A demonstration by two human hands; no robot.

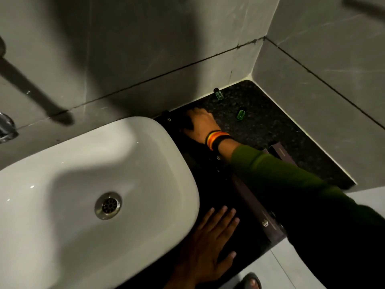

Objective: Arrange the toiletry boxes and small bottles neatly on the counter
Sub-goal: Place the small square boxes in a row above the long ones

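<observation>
My right hand (199, 126) gripped a dark box (177, 124) mid-frame, left fingers (220, 217) spread flat on the worktop (270, 126); squaring it likely came next.

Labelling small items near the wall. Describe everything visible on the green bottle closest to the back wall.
The small green translucent bottle with a dark cap looks like clear plastic or glass, tinted green. It sits on the dark speckled stone counter near the back corner, close to the grey tiled wall, cap end toward the wall. Whether it stands or lies flat cannot be told. Neither hand touches it. It is apart from the second green bottle.
</observation>
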